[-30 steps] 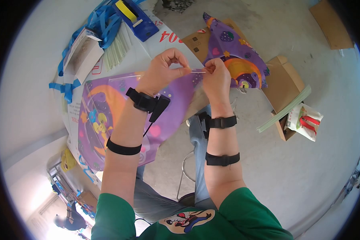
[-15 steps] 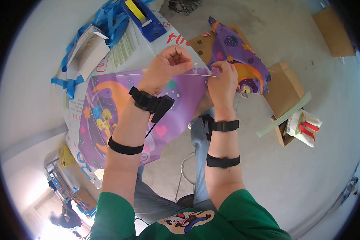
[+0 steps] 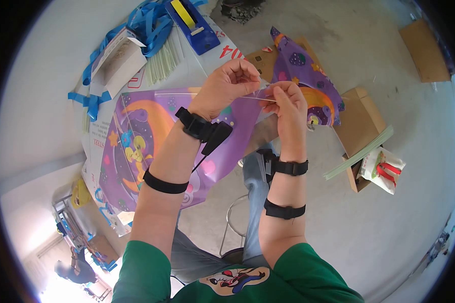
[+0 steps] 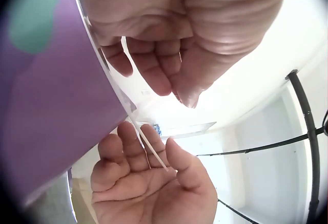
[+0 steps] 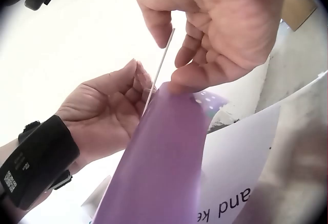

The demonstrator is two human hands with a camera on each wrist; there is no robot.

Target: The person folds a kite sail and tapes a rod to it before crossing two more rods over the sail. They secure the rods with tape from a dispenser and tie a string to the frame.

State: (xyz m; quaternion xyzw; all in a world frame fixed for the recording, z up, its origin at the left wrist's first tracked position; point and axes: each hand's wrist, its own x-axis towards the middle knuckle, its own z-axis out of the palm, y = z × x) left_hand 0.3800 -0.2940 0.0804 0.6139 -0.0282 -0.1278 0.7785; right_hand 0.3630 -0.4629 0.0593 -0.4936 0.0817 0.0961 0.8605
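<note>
A purple kite [image 3: 222,146] printed with a moon and hearts lies over the table, its upper corner raised between the hands. Along its edge runs a thin white rod [image 4: 151,150], whose bare end sticks out past the corner. My left hand [image 3: 227,88] pinches a small piece of clear tape [image 5: 139,70] between thumb and fingertips, close beside the rod. My right hand [image 3: 290,108] has its fingers curled at the kite's corner. In the right wrist view its thumb stands apart from the rod, and a fingertip [image 5: 179,83] meets the purple sheet.
A blue tape dispenser [image 3: 199,30], an opened white box [image 3: 119,63], blue ribbon [image 3: 149,28] and a bundle of pale strips [image 3: 162,63] occupy the table's far side. A second purple kite [image 3: 308,76] rests at right on cardboard. Beyond it stands an open carton [image 3: 359,121] with a white bag [image 3: 381,169].
Both hands have shifted slightly right in the head view. The right hand's fingers have loosened around the rod's end, and the left fingertips with the tape have come nearer the right hand.
</note>
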